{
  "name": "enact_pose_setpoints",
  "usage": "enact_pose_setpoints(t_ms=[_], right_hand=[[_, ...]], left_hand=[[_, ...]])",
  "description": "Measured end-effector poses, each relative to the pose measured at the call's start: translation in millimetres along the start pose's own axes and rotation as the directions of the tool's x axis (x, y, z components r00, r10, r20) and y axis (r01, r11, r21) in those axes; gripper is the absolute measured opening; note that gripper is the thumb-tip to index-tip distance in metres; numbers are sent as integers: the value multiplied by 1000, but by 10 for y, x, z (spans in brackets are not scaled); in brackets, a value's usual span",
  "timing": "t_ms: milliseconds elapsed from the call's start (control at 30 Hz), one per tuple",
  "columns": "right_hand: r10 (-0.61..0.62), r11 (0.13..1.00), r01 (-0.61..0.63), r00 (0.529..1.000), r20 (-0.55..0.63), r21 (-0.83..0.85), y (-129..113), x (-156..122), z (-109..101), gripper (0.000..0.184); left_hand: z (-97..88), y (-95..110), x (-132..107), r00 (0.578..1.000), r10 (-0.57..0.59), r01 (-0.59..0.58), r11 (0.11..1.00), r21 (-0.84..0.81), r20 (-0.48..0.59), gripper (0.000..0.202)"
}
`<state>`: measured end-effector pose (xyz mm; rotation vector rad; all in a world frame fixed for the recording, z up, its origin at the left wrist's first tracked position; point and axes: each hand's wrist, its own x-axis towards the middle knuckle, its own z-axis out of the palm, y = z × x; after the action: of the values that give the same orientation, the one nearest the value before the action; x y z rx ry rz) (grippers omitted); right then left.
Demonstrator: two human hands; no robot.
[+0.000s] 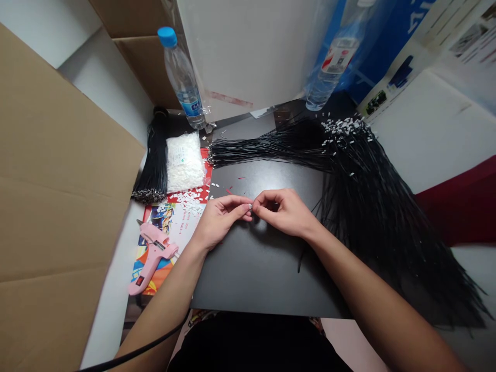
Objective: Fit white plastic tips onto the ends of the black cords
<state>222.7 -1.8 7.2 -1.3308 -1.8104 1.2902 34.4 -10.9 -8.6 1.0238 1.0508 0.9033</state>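
Observation:
My left hand (220, 217) and my right hand (281, 211) meet above a black board (263, 274), their fingertips pinching a tiny white-and-metal piece (250, 206) between them. Its exact form is too small to tell. A thick bundle of thin black wires (368, 201) fans out to the right of my right hand, with small white connectors (343, 126) at its far end. Another black wire bundle (155, 165) lies at the back left, beyond my left hand. Scattered white bits (191, 201) sit on a colourful printed sheet (166, 248) near my left hand.
A pink hot glue gun (153, 256) lies on the printed sheet. A clear bag of white pieces (185, 163) sits beside the left bundle. Water bottles (182, 77) stand at the back. A large cardboard sheet (58, 181) rises along the left side.

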Motion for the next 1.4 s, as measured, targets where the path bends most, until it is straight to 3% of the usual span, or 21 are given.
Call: enact_pose_setpoints(t_ms=[733,900,1200,1400], right_hand=[[34,998,-37,998,50,58,55,24,-5,25],[49,998,-49,999,18,37,32,16,16,23],[114,993,-116,988,-105,-15,-73,-9,78,19],[134,991,-135,988,-77,-13,-61,8,62,22]], left_hand=[[-8,7,-5,1000,2,-3,999,44,19,24],[5,15,-13,1000,4,-4,1000,25,11,25],[75,7,-11,992,64,-54,994,95,-110,27],[60,-17,2,996,30,-24,998,61,-89,32]])
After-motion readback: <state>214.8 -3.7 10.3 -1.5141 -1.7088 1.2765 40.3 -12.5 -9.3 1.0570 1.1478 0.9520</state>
